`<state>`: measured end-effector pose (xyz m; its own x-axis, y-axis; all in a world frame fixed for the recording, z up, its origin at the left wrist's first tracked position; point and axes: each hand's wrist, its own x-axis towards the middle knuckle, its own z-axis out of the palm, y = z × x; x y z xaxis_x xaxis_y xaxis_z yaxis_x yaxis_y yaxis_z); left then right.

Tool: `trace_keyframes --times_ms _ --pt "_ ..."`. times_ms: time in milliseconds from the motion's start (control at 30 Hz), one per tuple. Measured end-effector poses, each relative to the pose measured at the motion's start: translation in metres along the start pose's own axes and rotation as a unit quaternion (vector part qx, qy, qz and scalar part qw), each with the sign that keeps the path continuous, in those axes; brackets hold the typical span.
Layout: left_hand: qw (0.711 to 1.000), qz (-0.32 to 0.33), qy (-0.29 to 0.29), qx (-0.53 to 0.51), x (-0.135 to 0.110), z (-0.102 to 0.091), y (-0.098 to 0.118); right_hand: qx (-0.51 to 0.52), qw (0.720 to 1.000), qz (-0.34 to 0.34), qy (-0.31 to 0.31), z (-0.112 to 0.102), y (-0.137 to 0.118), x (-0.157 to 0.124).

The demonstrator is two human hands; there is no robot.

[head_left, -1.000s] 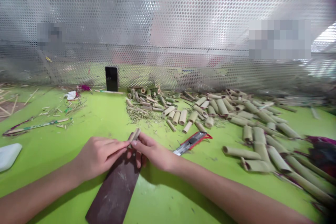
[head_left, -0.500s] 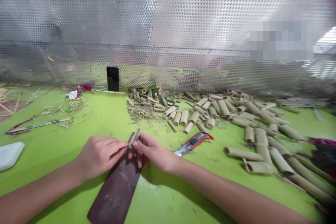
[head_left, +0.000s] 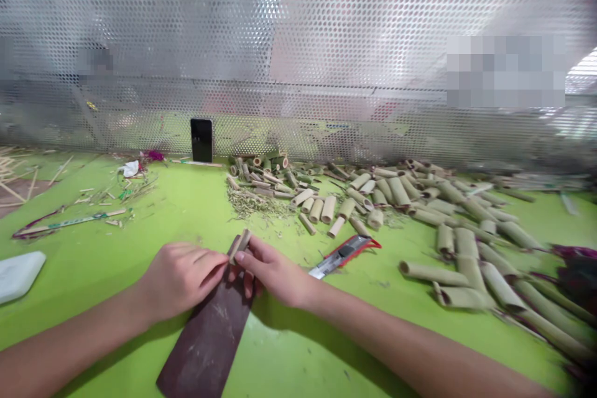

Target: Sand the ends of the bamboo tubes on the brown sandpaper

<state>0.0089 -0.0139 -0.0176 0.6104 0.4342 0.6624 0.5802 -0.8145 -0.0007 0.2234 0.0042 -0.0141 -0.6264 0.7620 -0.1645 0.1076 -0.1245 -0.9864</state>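
My left hand (head_left: 180,277) and my right hand (head_left: 273,270) meet at the middle of a green table (head_left: 186,211). Both pinch a short piece of bamboo tube (head_left: 239,245) that sticks up and away between the fingertips. Its lower end rests on the far end of a dark brown abrasive strip (head_left: 208,339), which runs back towards me under my hands. Fingers of both hands are curled and closed around the piece.
A red-handled utility knife (head_left: 344,254) lies just right of my right hand. Several cut bamboo tubes (head_left: 396,193) are heaped at the back centre and right. A black phone (head_left: 201,140) leans on a perforated metal screen (head_left: 298,56). A white block (head_left: 18,273) sits at left.
Both hands and the bamboo piece have hardly moved; only the view has shifted slightly.
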Motion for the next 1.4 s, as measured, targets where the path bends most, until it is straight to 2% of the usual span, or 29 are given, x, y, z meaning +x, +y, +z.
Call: trace_keyframes --times_ms 500,967,1400 --pt "0.998 0.030 -0.016 0.056 -0.003 0.006 0.001 -0.048 0.999 0.013 0.018 0.004 -0.002 0.001" --pt "0.997 0.052 -0.019 0.057 0.001 0.002 0.000 -0.107 0.993 0.036 0.023 0.007 -0.010 -0.002" --pt "0.996 0.067 -0.017 0.051 0.000 0.000 0.002 -0.128 0.991 0.026 0.012 0.006 -0.008 -0.003"
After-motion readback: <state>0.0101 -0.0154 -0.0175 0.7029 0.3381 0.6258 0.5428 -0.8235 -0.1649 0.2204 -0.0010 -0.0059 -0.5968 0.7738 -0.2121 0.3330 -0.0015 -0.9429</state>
